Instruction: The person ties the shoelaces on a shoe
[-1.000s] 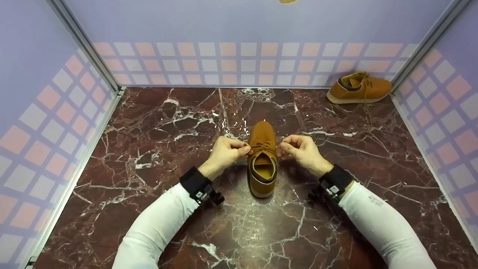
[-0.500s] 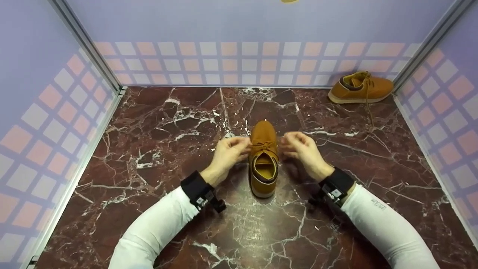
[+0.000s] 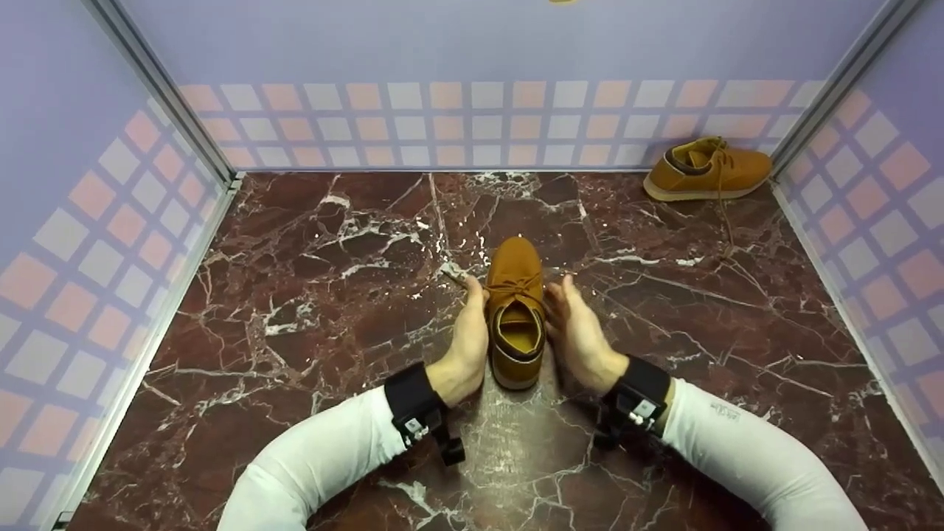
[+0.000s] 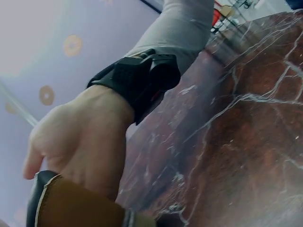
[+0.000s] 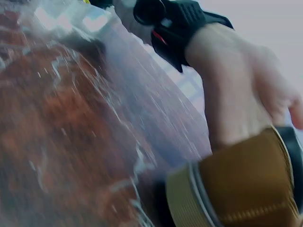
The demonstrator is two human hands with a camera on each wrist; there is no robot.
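Observation:
A tan lace-up shoe (image 3: 515, 258) stands upright on the marbled surface in the head view, toe pointing away and its laces tied in a bow. Along its left side lies my left hand (image 3: 470, 343), palm inward and thumb up, right against the upper. On the other side, my right hand (image 3: 579, 332) faces it with fingers extended, near the shoe's wall. The left wrist view has the shoe's heel (image 4: 78, 205) overlapping the fingers of the left hand (image 4: 83, 137). In the right wrist view the heel (image 5: 251, 179) likewise hides the fingers of the right hand (image 5: 232, 85).
A matching tan shoe (image 3: 708, 171) sits in the back right corner, a loose lace trailing from it toward the front. Lilac panels with pink and white squares (image 3: 487, 125) border the marbled surface (image 3: 332, 310) at the back and both sides.
Both hands have left their pinching pose beside the laces and turned palms inward, fingers straightened along the shoe's sides. The shoe stays in place, its bow lying over the front.

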